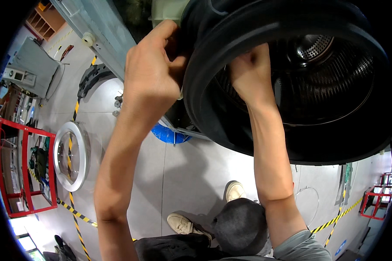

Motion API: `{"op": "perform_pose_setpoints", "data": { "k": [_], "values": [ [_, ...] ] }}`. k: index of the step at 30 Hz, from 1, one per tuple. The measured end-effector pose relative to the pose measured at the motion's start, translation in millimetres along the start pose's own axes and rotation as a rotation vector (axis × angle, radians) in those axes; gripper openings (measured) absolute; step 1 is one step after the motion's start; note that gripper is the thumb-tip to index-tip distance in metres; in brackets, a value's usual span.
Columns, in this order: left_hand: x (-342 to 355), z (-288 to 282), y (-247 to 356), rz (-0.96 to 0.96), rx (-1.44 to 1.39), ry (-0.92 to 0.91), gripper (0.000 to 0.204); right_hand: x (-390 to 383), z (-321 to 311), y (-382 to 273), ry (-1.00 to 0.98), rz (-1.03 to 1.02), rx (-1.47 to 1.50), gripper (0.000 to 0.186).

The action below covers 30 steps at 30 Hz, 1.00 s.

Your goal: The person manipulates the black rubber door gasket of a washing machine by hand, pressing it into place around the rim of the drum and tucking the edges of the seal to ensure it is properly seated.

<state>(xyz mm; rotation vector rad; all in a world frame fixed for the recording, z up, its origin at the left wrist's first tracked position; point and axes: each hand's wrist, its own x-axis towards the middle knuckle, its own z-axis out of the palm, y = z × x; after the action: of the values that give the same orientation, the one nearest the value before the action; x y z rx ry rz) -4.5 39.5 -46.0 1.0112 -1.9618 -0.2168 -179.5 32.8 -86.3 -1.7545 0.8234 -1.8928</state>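
Observation:
A washing machine's black rubber door seal (204, 91) fills the upper right, its round mouth facing me. Inside it shows the ribbed metal drum (331, 87). My left hand (154, 71) is at the seal's outer left side, fingers curled inward and thumb bent toward them. What it holds there, if anything, is hidden in shadow. My right hand (252, 71) reaches through the mouth to the inner left side of the seal. Its fingertips are out of sight, so their grip cannot be told.
The grey metal cabinet frame (104, 35) runs along the left of the drum. A round glass door with a silver rim (83, 156) lies on the floor. Near it are a black curved part (91, 80) and a red metal frame (25, 167). A blue round object (170, 134) sits below the cabinet.

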Motion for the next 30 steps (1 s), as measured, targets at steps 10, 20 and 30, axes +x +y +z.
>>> {"op": "perform_pose_setpoints", "data": {
  "k": [10, 20, 30],
  "values": [
    [16, -29, -2, 0.029, -0.214, -0.151, 0.044, 2, 13, 2, 0.110, 0.076, 0.139, 0.033],
    [38, -34, 4, -0.046, -0.615, -0.245, 0.039, -5, 17, 31, 0.143, 0.015, 0.046, 0.037],
    [41, -39, 6, -0.103, -0.711, -0.296, 0.043, -4, 22, 42, 0.046, 0.125, -0.039, 0.045]
  ]
}}
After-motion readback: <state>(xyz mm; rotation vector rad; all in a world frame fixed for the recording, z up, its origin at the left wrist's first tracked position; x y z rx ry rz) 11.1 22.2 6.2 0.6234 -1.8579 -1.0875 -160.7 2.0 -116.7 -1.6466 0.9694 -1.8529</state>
